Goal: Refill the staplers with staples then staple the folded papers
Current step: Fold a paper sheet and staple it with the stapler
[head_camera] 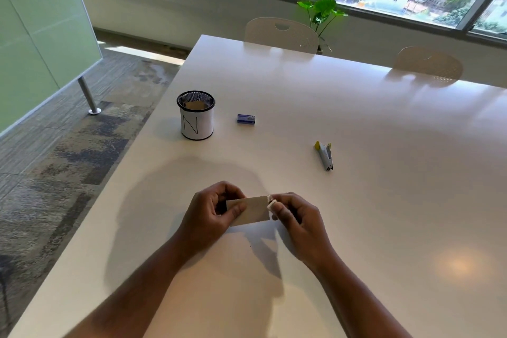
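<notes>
A folded white paper is held just above the white table, near its front edge. My left hand pinches the paper's left end between thumb and fingers. My right hand grips a small white stapler, mostly hidden in the fingers, with its tip at the paper's right edge. A grey stapler with a yellow end lies on the table to the right, beyond my hands. A small blue staple box lies further back.
A black mesh cup with a white label marked N stands at the back left near the table's left edge, with a folded paper inside. Two white chairs stand at the far side, with a green plant behind them.
</notes>
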`<action>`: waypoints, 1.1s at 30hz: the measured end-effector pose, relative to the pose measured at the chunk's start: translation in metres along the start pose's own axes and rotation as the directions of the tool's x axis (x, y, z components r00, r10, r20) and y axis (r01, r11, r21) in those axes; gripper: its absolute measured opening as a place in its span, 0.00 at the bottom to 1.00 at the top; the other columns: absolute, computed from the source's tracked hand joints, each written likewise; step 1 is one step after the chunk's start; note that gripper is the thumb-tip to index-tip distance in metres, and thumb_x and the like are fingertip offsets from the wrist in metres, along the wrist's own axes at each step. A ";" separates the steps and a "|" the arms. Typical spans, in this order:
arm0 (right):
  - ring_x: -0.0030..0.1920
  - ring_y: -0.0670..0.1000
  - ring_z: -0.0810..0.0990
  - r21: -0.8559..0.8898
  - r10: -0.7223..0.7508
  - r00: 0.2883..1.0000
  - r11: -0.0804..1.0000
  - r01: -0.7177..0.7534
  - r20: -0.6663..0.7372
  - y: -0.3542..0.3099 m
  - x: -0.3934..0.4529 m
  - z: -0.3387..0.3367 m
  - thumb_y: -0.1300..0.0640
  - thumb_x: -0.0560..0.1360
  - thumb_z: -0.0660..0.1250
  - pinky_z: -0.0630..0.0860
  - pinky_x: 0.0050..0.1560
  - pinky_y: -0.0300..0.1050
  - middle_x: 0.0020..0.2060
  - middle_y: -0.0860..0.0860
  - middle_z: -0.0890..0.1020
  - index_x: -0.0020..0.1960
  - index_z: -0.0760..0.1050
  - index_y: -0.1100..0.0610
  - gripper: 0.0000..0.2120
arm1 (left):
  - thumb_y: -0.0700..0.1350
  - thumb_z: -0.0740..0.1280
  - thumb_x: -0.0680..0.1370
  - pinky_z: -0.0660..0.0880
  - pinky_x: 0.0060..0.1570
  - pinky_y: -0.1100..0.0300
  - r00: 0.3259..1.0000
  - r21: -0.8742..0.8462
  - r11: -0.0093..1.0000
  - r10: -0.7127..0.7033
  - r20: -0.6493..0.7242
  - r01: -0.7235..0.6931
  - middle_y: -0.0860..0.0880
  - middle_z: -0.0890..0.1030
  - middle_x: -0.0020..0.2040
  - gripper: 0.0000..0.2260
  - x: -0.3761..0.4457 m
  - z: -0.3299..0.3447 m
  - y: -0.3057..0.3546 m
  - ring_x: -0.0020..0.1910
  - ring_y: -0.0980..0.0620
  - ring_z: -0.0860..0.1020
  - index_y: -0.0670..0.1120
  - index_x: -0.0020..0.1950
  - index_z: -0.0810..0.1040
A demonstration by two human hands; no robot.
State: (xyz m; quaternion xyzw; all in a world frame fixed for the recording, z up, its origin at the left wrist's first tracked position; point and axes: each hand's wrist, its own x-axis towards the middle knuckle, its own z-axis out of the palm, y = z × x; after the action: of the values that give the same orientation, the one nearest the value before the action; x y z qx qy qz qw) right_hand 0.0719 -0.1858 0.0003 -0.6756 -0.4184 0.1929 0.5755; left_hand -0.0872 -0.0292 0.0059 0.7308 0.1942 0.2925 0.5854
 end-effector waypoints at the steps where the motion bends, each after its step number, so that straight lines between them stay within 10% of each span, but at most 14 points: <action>1: 0.46 0.51 0.84 0.045 0.027 0.999 0.999 -0.026 -0.035 0.001 0.001 -0.001 0.42 0.79 0.69 0.80 0.46 0.45 0.47 0.49 0.87 0.54 0.85 0.54 0.16 | 0.46 0.73 0.74 0.84 0.45 0.54 1.000 -0.006 1.000 -0.012 -0.002 0.012 0.48 0.86 0.45 0.06 0.000 0.000 0.000 0.46 0.47 0.85 0.53 0.49 0.81; 13: 0.43 0.56 0.86 0.062 0.158 0.966 0.987 -0.148 -0.207 -0.003 0.007 0.002 0.44 0.75 0.73 0.83 0.47 0.55 0.45 0.49 0.89 0.53 0.85 0.49 0.12 | 0.44 0.68 0.77 0.76 0.39 0.60 0.999 -0.043 0.999 -0.033 -0.024 0.032 0.49 0.84 0.44 0.07 0.001 -0.002 0.001 0.41 0.53 0.81 0.52 0.53 0.81; 19: 0.45 0.47 0.87 -0.102 0.170 0.937 0.972 -0.210 -0.307 0.000 0.035 -0.015 0.49 0.76 0.77 0.83 0.49 0.45 0.44 0.42 0.88 0.55 0.86 0.52 0.11 | 0.38 0.67 0.74 0.75 0.42 0.66 0.991 -0.008 0.999 -0.045 -0.124 0.045 0.53 0.86 0.43 0.11 0.003 -0.001 0.002 0.42 0.56 0.83 0.53 0.44 0.86; 24: 0.34 0.36 0.82 -0.248 0.114 0.928 0.945 -0.211 -0.354 0.007 0.076 -0.033 0.48 0.79 0.75 0.77 0.42 0.33 0.36 0.38 0.85 0.51 0.88 0.53 0.09 | 0.43 0.73 0.72 0.80 0.39 0.51 0.979 0.035 0.999 0.017 -0.201 -0.010 0.52 0.86 0.44 0.05 0.002 -0.001 0.000 0.42 0.50 0.84 0.52 0.45 0.86; 33: 0.32 0.58 0.75 -0.626 0.007 0.886 0.705 -0.333 -0.463 0.025 0.142 -0.048 0.41 0.76 0.72 0.64 0.37 0.44 0.26 0.52 0.73 0.28 0.70 0.58 0.27 | 0.36 0.76 0.74 0.84 0.46 0.40 0.975 0.006 0.999 -0.037 -0.218 0.040 0.50 0.86 0.46 0.11 0.000 -0.002 -0.002 0.46 0.47 0.85 0.52 0.47 0.84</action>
State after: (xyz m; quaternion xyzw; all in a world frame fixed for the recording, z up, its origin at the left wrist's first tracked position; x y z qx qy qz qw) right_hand 0.1973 -0.1034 0.0210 -0.9021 -0.2572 -0.0759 0.3381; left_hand -0.0881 -0.0271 0.0048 0.6935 0.2727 0.3583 0.5624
